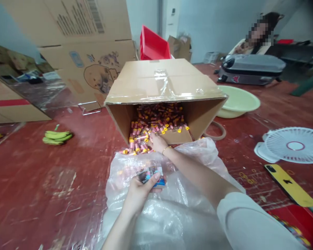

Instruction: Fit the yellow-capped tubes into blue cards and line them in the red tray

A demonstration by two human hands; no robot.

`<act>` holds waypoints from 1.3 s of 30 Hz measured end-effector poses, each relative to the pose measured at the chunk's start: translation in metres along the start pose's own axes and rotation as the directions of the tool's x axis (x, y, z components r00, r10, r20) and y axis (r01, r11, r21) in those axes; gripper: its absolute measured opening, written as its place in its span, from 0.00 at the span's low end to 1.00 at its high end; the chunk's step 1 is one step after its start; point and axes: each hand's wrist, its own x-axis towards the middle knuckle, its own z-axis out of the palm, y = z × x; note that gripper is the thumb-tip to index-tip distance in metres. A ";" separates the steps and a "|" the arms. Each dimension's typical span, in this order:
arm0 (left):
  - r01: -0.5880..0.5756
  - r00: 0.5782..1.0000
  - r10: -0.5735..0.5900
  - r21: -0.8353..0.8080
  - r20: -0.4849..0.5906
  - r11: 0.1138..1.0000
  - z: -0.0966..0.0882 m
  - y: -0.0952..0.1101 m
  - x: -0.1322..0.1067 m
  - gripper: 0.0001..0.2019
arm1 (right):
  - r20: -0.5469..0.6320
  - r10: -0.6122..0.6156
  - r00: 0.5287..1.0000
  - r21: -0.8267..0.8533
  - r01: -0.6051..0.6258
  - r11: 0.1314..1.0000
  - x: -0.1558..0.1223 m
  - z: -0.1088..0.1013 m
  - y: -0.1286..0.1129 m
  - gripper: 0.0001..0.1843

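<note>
In my left hand (143,187) is a small stack of glossy printed cards or packets (152,175), with the thumb pressed on top. My right hand (158,143), with a thin gold bangle at the wrist, reaches to the mouth of a cardboard box (159,80) lying on its side. Its fingers are drawn together among small pink tubes with yellow caps (137,130); what they grip, if anything, is too blurred to tell. More tubes spill from the box onto a clear plastic sheet (172,211) beneath both forearms.
Bananas (57,136) lie on the red floor at left. To the right are a pale green basin (237,100), a white fan grille (294,144) and a yellow phone (289,184). Behind stand a red crate (153,43), large cartons (88,69), a grey suitcase (250,69) and another person.
</note>
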 end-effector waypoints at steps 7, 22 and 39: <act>0.039 0.998 -0.035 -0.076 0.048 0.996 0.005 -0.006 0.011 0.17 | 0.044 0.133 0.990 -0.012 -0.133 0.991 -0.031 -0.047 0.044 0.09; -0.063 0.995 0.066 -0.042 0.081 0.997 0.010 -0.018 0.019 0.14 | 0.360 -0.142 0.922 -0.212 0.229 0.950 -0.021 -0.033 0.005 0.24; -0.171 0.985 0.169 0.105 0.024 0.980 0.013 -0.010 0.021 0.10 | 0.034 -0.292 0.956 0.471 0.243 0.848 -0.117 -0.136 -0.066 0.15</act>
